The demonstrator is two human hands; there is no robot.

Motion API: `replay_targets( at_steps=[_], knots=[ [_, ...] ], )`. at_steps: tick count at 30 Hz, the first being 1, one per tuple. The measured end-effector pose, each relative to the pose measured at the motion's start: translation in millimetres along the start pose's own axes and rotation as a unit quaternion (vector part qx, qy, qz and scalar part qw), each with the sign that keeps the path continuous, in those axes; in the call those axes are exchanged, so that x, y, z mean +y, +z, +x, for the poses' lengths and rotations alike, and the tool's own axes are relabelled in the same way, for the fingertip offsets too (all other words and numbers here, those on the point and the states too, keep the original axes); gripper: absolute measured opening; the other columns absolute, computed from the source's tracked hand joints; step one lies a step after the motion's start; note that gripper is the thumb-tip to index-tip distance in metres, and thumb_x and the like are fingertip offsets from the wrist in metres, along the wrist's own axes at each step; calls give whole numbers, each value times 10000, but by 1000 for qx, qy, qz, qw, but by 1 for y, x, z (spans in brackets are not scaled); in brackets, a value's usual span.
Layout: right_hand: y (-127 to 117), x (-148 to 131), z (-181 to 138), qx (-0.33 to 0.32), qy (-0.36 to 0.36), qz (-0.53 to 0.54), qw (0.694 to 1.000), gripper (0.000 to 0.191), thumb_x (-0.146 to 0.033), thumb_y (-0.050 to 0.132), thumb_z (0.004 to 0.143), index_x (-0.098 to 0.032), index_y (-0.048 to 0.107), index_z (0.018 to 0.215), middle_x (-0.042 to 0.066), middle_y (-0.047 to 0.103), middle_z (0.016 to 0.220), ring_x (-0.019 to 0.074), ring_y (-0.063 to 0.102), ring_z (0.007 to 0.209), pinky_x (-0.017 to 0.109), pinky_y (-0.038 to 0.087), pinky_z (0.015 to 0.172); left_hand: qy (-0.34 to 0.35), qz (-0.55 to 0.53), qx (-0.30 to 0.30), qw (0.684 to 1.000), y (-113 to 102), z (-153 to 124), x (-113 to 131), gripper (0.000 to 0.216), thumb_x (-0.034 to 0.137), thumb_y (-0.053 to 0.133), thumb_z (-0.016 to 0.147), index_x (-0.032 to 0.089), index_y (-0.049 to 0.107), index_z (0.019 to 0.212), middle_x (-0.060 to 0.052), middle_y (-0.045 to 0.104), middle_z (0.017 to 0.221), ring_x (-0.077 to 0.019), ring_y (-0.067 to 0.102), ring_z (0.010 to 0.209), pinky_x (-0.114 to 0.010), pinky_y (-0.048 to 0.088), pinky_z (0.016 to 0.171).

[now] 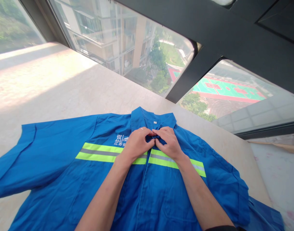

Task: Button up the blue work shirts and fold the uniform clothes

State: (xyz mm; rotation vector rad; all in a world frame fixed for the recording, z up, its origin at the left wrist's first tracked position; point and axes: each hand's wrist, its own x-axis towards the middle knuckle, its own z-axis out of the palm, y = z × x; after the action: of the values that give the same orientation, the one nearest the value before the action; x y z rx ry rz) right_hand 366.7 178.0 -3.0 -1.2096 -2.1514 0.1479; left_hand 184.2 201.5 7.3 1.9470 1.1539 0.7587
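Observation:
A blue short-sleeved work shirt [101, 189] lies spread on a pale stone sill, collar [138, 118] toward the window. Across its chest runs a yellow-green reflective strip [98, 153], with white lettering above it on the left side. My left hand [139, 141], a ring on one finger, pinches the front opening just below the collar. My right hand [168, 141] meets it there, its thumb and fingertips closed on the other edge of the placket. Both sets of fingertips nearly touch. Whatever button or fastener lies between them is hidden.
The stone sill [72, 86] reaches back to large windows with dark frames [182, 83]. Sunlight falls on its left part. At the right edge is a pale floral-patterned surface [277, 179]. Blue cloth [267, 211] extends beyond the shirt's right sleeve.

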Motion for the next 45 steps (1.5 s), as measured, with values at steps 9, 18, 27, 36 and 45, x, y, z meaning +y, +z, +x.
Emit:
replay_targets(
  at_steps=[9,18,27,36,45],
  knots=[
    [-4,-1,3,-7,48,62,997,377,-164,594,895,-273,659,1250,37,756,971,219,636,939,426,498,875,25,1,-9,1000,-2,0,3,184,151,584,811,181,760,763,-49,723,752,-128,594,646,-239,428,639],
    [-6,-1,4,11,70,133,989,302,-193,640,904,-260,691,1193,37,769,975,207,652,920,407,540,866,-32,-73,0,997,-4,0,4,219,99,603,755,193,787,827,-10,740,759,-108,585,610,-210,418,603],
    [-4,0,2,19,83,137,987,305,-187,662,889,-256,703,1183,43,762,987,202,646,924,390,539,856,-95,-176,-5,980,-2,0,3,288,104,594,720,153,773,940,-21,754,784,-103,591,583,-187,433,543],
    [-4,0,2,25,106,149,983,256,-207,659,891,-286,742,1120,33,768,953,205,650,891,376,552,811,-119,-229,23,966,5,0,2,282,74,572,711,146,749,918,-50,770,881,-152,701,730,-210,542,593],
    [0,-1,3,14,63,62,996,232,-226,599,933,-271,731,1118,45,763,968,225,657,901,420,519,822,-79,-128,26,988,0,0,6,252,71,585,730,185,764,866,-3,768,812,-129,675,666,-215,535,639]
  ],
)
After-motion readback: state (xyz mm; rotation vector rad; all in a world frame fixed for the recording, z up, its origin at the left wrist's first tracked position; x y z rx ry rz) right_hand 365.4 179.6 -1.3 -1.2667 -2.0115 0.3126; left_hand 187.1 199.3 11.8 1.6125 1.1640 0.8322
